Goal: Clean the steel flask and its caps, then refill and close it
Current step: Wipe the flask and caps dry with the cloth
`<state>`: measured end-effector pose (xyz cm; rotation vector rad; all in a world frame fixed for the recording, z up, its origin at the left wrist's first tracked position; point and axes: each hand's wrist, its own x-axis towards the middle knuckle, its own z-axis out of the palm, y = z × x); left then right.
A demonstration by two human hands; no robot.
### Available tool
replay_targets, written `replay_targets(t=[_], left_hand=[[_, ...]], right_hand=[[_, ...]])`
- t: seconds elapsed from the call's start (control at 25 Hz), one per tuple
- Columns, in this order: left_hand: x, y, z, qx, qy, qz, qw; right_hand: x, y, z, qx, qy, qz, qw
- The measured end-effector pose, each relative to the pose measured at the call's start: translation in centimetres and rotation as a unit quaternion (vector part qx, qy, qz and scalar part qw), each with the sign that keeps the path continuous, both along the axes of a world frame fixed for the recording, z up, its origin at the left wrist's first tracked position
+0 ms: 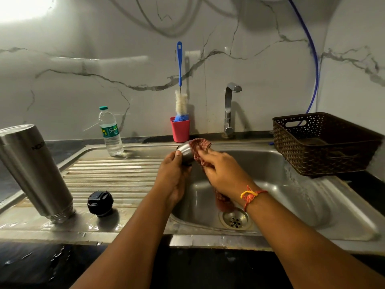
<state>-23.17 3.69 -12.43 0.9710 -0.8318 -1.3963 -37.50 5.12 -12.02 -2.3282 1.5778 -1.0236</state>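
Left grip (174, 174) curled round steel cap (186, 152); right grip (220, 170) clutching cloth (201, 146); both forearms (133, 226) stretched forward.

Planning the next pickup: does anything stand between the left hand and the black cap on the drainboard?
Nothing visible does: only bare drainboard lies between the left hand, now gripping the steel cap, and the black cap. The steel flask stands beyond, off that path.
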Motion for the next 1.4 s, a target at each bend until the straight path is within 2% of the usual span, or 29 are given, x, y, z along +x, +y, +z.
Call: replay_targets(t=[0.12,0.24,0.32,0.44,0.52,0.6,0.68,0.76,0.84,0.92,0.96,1.0,1.12,1.2,1.32,1.4], left_hand=[[-0.1,0.1,-0.4,-0.014,-0.059,-0.043,0.997],[-0.5,-0.2,-0.8,-0.057,-0.146,-0.029,0.987],[-0.3,-0.4,-1.1,-0.099,-0.228,-0.026,0.968],[-0.5,-0.1,-1.4,-0.156,-0.325,-0.063,0.931],[-0.6,-0.1,-1.3,-0.182,-0.364,-0.053,0.912],[-0.4,-0.3,-1.2,-0.197,-0.379,-0.037,0.903],[-0.3,0.0,-0.9,-0.211,-0.387,-0.035,0.897],[-0.3,0.3,-0.8,-0.223,-0.387,-0.049,0.893],[-0.1,0.5,-0.8,-0.227,-0.339,-0.072,0.91],[-0.1,0.5,-0.8,-0.212,-0.246,-0.098,0.941],[-0.2,0.5,-0.8,-0.205,-0.21,-0.106,0.95],[-0.4,0.5,-0.7,-0.202,-0.191,-0.111,0.954],[-0.8,0.7,-0.6,-0.194,-0.178,-0.113,0.958],[-0.9,0.6,-0.7,-0.199,-0.224,-0.1,0.949],[-0.8,0.2,-1.0,-0.216,-0.336,-0.056,0.915],[-0.8,0.0,-1.5,-0.231,-0.408,-0.027,0.883]], right_hand=[[-0.7,-0.3,0.4,-0.016,-0.03,-0.054,0.998],[0.0,0.2,0.4,-0.019,0.024,-0.03,0.999],[0.5,0.3,0.0,-0.006,0.043,-0.017,0.999],[-0.4,-0.4,0.5,-0.008,0.029,-0.078,0.996],[-0.5,0.0,0.7,-0.007,0.054,-0.093,0.994],[-0.3,0.4,0.4,-0.019,0.075,-0.067,0.995],[-0.5,0.3,0.6,-0.034,0.036,-0.046,0.998],[-1.3,-0.3,1.4,-0.005,-0.102,-0.058,0.993],[-2.3,-0.4,2.2,0.093,-0.293,-0.066,0.949],[-3.1,-0.2,2.2,0.21,-0.463,-0.071,0.858],[-3.3,-0.1,2.0,0.249,-0.525,-0.078,0.81],[-3.4,-0.1,1.9,0.273,-0.56,-0.08,0.778],[-2.8,0.1,1.9,0.323,-0.6,-0.06,0.73],[-2.4,0.1,1.8,0.359,-0.617,-0.047,0.699],[-2.4,-0.1,1.8,0.406,-0.602,-0.038,0.687],[-2.8,-0.1,2.1,0.411,-0.582,-0.049,0.7]])
